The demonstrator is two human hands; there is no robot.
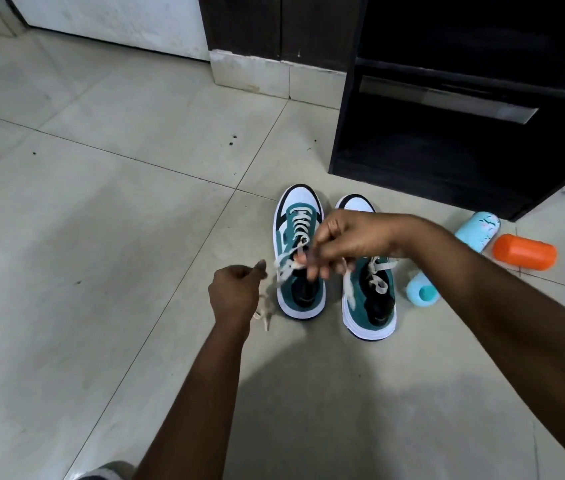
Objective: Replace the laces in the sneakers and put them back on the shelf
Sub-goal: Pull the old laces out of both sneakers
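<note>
Two teal, white and black sneakers stand side by side on the tiled floor, toes pointing away from me. The left sneaker (296,258) is laced with a cream lace (286,266) whose ends are loose near the tongue. My right hand (347,242) hovers over both shoes and pinches one end of that lace above the left sneaker's opening. My left hand (236,294), to the left of the shoe, is curled around the other end, which trails blurred below it. The right sneaker (369,299) is partly hidden by my right hand; its lace lies loose.
A black shelf unit (447,133) with open compartments stands behind the shoes at the right. A light blue bottle (451,261) and an orange container (525,252) lie on the floor right of the shoes. A white door and dark cabinet are at the back.
</note>
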